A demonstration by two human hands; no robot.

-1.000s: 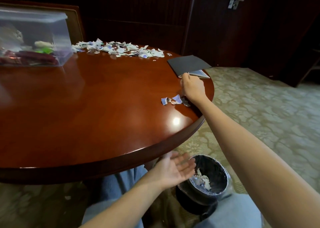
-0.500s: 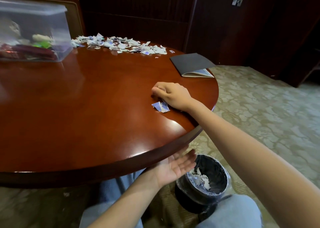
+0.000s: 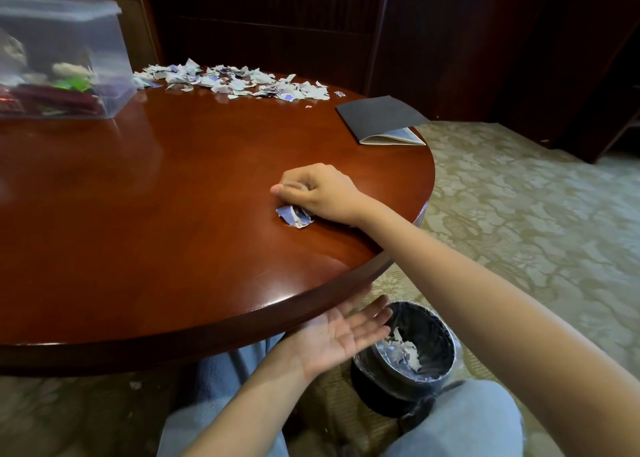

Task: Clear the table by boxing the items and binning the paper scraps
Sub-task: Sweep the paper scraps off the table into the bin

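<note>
Right hand [image 3: 322,193], fingers curled round small clump of paper scraps [image 3: 294,215], is dragging it nearer the table edge [image 3: 242,312] than a second ago; left hand [image 3: 343,332], flat, palm-up, is waiting beside lined bin [image 3: 381,394]; far heap [image 3: 235,82] is awaiting clearing.

A round reddish-brown wooden table [image 3: 138,214] fills the left and centre. At its far left stands a clear plastic box [image 3: 69,58] with items inside. Just right of the box, along the far edge, lies a long heap of torn white-and-blue paper scraps [image 3: 235,82]. Right of the heap, at the table's right edge, lies a dark grey folded booklet [image 3: 377,113]. Nearer, a small clump of torn paper [image 3: 294,215] lies under the right hand [image 3: 318,193], whose fingers curl over it. Below the near edge the left hand [image 3: 343,328] is held palm up. Just to its right, a black round plastic-lined bin [image 3: 433,359] stands on the floor, scraps inside.
</note>
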